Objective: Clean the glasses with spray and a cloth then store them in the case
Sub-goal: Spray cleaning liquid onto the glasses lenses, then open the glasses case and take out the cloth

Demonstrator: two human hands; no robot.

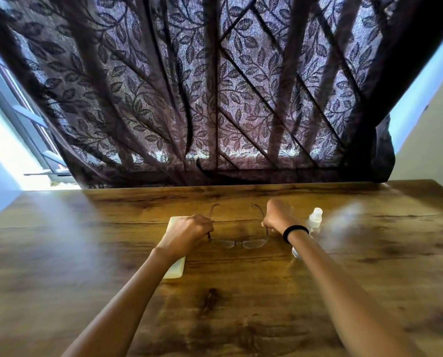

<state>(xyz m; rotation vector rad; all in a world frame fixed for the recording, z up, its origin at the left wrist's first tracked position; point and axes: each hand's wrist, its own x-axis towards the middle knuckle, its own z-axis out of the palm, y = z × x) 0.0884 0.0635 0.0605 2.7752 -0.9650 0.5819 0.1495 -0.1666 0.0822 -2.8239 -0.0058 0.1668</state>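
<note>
Bare forearms reach in from the bottom edge over the wood counter (215,305). Left hand (187,231) has its grip closed on the left temple of the glasses (238,242), right hand (277,216) pinches the right temple, black band (293,231) on that wrist. Glasses sit open mid-counter, lenses toward the camera, arms pointing away. Pale case (175,269) lies shut under the left wrist, so can't tell what's inside. Clear spray bottle (314,220) stands just right of the right hand. Leafy curtain (215,99) hangs behind.
</note>
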